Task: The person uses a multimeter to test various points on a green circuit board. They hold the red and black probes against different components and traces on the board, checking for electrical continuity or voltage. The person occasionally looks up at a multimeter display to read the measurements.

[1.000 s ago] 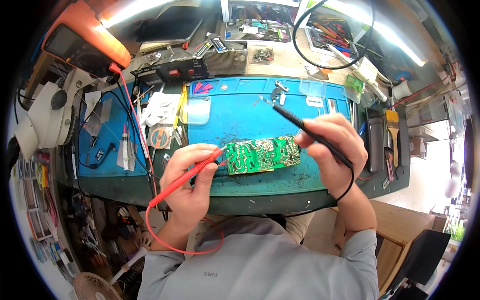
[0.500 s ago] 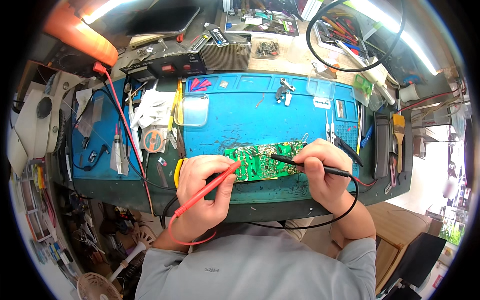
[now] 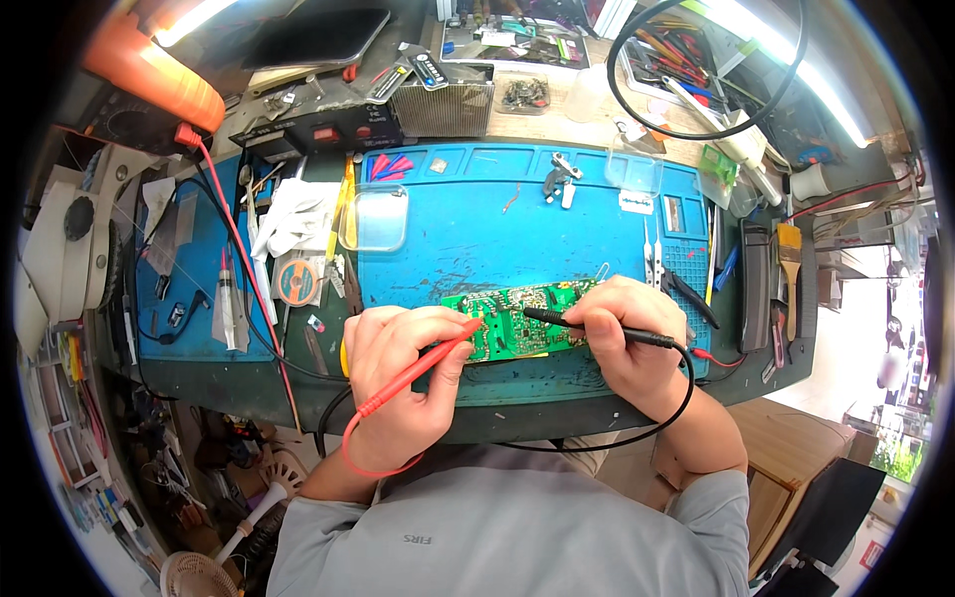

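A green circuit board (image 3: 512, 336) lies solder side up near the front of the blue work mat (image 3: 448, 239). My left hand (image 3: 398, 383) is closed round a red test probe (image 3: 398, 381), its tip over the board's left part. In my right hand (image 3: 637, 343) a black test probe (image 3: 607, 328) is pinched, its tip pointing left over the board's middle. Whether either tip touches the board, I cannot tell. The fingers of my right hand cover the board's right end. From each probe a lead curves down below my hands.
An orange multimeter (image 3: 149, 85) stands at the far left. Black-handled pliers (image 3: 689, 298) and tweezers (image 3: 652, 254) lie right of the board. A clear plastic box (image 3: 380, 219) and a solder wick spool (image 3: 297, 283) lie to the left. A brush (image 3: 790, 264) rests at the right.
The black probe's tip has shifted a little left along the board, together with my right hand. My left hand keeps the red probe at nearly the same spot. The whole view has shifted slightly.
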Available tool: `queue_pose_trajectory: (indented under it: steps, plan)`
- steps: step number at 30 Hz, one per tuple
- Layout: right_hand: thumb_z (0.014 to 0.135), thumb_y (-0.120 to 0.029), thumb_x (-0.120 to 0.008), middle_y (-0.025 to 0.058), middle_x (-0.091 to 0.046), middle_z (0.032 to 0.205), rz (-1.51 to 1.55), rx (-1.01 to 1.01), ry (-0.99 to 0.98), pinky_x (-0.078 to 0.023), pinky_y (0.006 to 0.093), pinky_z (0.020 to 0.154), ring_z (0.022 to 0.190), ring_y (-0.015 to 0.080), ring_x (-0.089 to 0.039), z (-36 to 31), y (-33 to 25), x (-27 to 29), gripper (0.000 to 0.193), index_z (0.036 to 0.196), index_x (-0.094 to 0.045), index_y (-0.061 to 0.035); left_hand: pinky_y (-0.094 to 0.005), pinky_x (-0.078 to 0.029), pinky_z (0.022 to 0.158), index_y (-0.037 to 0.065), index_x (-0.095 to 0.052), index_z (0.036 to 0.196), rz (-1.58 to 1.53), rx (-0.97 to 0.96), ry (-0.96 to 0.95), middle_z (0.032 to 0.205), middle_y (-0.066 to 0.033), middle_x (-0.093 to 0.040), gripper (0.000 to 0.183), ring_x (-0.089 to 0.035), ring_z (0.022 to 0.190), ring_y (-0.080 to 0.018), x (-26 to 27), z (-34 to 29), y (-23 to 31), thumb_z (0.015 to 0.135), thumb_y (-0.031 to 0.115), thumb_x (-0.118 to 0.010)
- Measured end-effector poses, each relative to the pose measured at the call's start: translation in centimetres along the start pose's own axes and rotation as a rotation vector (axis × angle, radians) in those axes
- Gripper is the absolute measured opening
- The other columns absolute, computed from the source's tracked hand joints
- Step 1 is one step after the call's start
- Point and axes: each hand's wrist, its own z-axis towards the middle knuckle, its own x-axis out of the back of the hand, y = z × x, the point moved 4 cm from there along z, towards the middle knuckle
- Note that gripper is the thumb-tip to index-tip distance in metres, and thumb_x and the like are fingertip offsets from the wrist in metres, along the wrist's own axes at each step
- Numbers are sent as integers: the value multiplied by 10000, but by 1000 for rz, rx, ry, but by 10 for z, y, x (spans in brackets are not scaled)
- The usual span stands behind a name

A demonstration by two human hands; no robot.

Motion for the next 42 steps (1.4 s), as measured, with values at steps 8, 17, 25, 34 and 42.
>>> queue_pose_trajectory:
  steps: [8,17,25,34,42]
  plan:
    - [957,-118,-738,89,-674,701,-4,25,11,-477,332,543,591,235,-641,0,0,0,140,849,-714,-32,-350,-386,818,114,-693,970,-11,10,44,989,19,-770,132,-604,853,-192,-3,0,-2,886,136,-792]
    - [955,-114,-737,92,-677,705,-8,18,7,-482,334,545,593,240,-644,0,0,0,139,844,-712,-33,-352,-386,823,113,-690,977,-11,10,39,998,18,-770,142,-603,851,-195,-3,0,-2,884,133,-796]
    - [936,-78,-738,95,-687,724,-19,13,-22,-488,341,546,594,247,-645,0,-1,-2,102,847,-706,-38,-354,-388,826,117,-690,977,-2,19,29,1002,18,-768,142,-602,850,-199,-2,0,-2,884,133,-796]
    - [923,-51,-730,92,-692,730,-37,25,-16,-496,344,547,600,245,-651,1,-2,-1,83,846,-702,-40,-354,-394,831,109,-694,964,0,21,20,1000,7,-764,116,-595,867,-201,-2,0,-1,892,119,-785]
    - [903,-22,-714,90,-686,734,-50,59,-32,-505,344,553,613,254,-663,-1,-1,-1,64,844,-700,-42,-352,-406,843,92,-697,949,0,14,28,996,-13,-766,87,-588,881,-205,-3,1,2,901,83,-770]
